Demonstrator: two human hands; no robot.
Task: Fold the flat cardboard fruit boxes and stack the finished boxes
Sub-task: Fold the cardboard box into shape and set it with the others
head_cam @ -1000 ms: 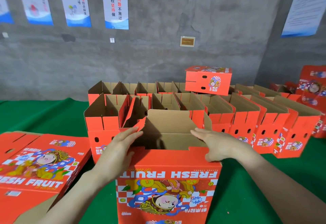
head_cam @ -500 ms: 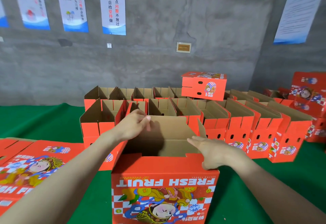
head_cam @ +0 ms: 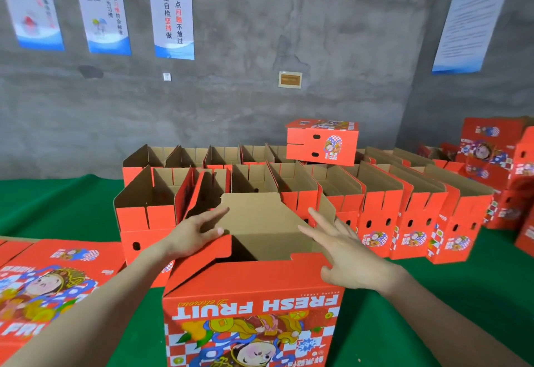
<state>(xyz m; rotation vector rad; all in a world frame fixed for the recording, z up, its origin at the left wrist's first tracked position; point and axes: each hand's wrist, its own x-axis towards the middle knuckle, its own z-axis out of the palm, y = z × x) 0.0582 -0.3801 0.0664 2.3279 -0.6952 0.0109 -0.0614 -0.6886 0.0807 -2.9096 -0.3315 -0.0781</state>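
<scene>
The box (head_cam: 251,306) you are folding stands on the green worktop (head_cam: 57,207) right in front of you, opening up, so its "FRESH FRUIT" print reads upside down. Your left hand (head_cam: 196,233) rests straight-fingered on the left flap (head_cam: 202,259), likely to press it inward. Your right hand (head_cam: 349,257), fingers spread and gripping nothing, waits at the right rim. Flat boxes (head_cam: 57,280) lie to your left and folded boxes (head_cam: 375,193) stand in rows behind. A wall poster (head_cam: 172,11) reads "质量自检坚持做 一点问题不放过".
</scene>
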